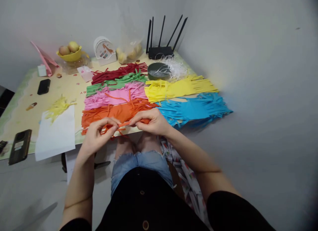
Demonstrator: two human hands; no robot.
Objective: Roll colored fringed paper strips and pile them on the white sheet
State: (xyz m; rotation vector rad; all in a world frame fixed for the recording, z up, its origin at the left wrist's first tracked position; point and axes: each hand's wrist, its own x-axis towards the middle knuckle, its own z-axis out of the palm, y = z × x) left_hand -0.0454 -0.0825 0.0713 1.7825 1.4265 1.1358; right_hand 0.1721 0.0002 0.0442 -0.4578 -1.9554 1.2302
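Between my two hands, at the table's front edge, an orange fringed paper strip [124, 124] is stretched. My left hand [100, 133] pinches one end of it, thumb against fingers. The other end is gripped by my right hand [151, 121], its fingers closed. Just behind lies a pile of orange fringed paper [121, 112]. Farther back are rows of pink [116, 95], green [116, 82] and dark red fringed paper [119, 73]. Yellow fringed paper [179, 87] and blue fringed paper [193, 108] lie to the right.
A dark green bowl [159, 71] with white string [177, 68] stands before a black router [161, 52]. At the left are a white sheet [56, 138], yellow shreds [59, 108] and two phones [20, 146]. A yellow fruit bowl [70, 55] is at the back. A wall bounds the right side.
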